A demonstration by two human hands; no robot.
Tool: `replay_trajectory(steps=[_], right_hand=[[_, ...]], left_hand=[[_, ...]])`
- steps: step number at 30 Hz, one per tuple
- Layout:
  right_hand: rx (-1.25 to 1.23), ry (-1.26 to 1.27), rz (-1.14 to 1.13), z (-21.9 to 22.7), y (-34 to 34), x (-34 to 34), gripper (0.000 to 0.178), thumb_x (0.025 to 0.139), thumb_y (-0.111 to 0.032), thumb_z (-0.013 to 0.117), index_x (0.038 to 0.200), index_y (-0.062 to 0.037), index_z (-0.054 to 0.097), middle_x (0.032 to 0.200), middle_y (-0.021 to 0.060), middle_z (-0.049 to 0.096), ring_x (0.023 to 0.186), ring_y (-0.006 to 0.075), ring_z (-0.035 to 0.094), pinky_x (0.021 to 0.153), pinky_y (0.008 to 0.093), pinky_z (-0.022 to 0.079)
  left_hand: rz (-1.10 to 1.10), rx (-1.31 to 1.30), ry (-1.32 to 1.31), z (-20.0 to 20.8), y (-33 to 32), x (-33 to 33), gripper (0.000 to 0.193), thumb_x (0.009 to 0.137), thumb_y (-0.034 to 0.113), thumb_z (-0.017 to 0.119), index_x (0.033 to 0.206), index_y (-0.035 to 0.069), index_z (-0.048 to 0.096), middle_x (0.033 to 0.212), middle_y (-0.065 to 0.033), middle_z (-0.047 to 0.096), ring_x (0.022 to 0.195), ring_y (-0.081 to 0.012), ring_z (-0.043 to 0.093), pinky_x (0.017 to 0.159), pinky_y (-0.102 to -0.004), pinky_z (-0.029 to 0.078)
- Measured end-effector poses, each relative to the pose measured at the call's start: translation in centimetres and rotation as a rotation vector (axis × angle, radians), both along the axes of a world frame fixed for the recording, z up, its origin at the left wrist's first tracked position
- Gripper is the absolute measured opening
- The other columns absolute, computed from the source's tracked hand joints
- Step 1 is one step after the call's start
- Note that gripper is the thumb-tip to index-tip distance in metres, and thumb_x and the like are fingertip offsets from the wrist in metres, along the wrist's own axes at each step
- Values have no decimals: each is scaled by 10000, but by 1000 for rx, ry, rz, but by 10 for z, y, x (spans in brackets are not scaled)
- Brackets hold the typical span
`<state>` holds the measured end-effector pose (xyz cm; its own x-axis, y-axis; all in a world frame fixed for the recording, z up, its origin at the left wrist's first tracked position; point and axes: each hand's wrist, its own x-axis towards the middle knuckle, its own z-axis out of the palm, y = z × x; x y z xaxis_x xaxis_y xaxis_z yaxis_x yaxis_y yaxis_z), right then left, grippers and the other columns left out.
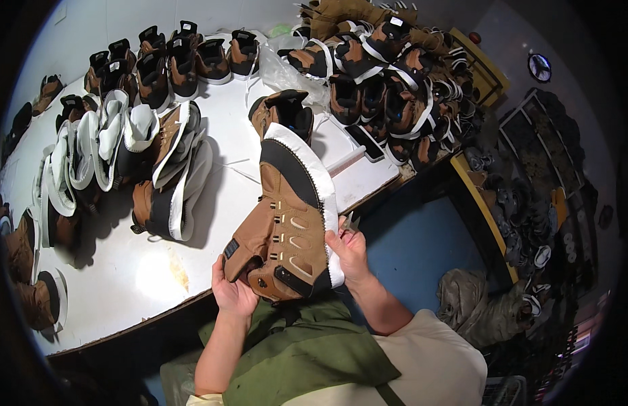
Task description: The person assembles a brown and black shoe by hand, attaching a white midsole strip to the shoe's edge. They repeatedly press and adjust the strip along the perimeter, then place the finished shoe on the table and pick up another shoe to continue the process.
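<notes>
I hold a brown boot upper point(297, 210) with a black toe cap, metal-looking lace loops and a stitched white lower edge point(321, 177). It is tilted, toe pointing away from me. My left hand point(234, 295) grips it at the collar, with some fingers hidden inside or behind it. On the right, my right hand point(349, 254) closes on the white edge near the heel. A small, pale, pointed thing sticks up by those fingers; its kind cannot be made out. Just beyond the toe, a brown and black shoe point(284, 111) stands on the white table point(222, 254).
Several brown uppers with white bottoms point(175, 183) lie stacked at left. Brown and black shoes point(182, 64) stand in rows behind. A large heap of shoes point(395, 88) fills the far right, with a phone point(365, 143) before it. Shelves with footwear point(541, 155) stand beyond.
</notes>
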<state>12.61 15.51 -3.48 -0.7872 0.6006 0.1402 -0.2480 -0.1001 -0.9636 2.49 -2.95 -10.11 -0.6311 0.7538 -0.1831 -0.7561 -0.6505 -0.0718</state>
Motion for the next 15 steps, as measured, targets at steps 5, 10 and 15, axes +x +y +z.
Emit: replay_trajectory(steps=[5,10,15], right_hand=[[-8,-20,-5,-1,6,-1,232,911,-113,607,772,-137,424,754,-80,370,710,29,339,654,193,308],[-102,-24,-10,15,0,-6,40,921,-106,582,932,-74,560,869,-30,558,794,44,495,751,214,405],[-189,-43,13,19,10,-11,160,931,-120,554,1043,-12,591,953,16,622,839,72,567,773,236,454]], left_hand=[[-42,41,33,2,0,-4,509,969,403,332,1287,41,494,1285,-155,540,1187,-303,507,1024,-468,392],[-40,82,90,25,2,-4,575,980,454,314,1347,24,417,1352,-171,475,1260,-316,441,1060,-474,343],[-90,112,303,31,-4,-1,505,973,381,390,1288,-10,451,1286,-166,522,1204,-299,485,1031,-448,364]])
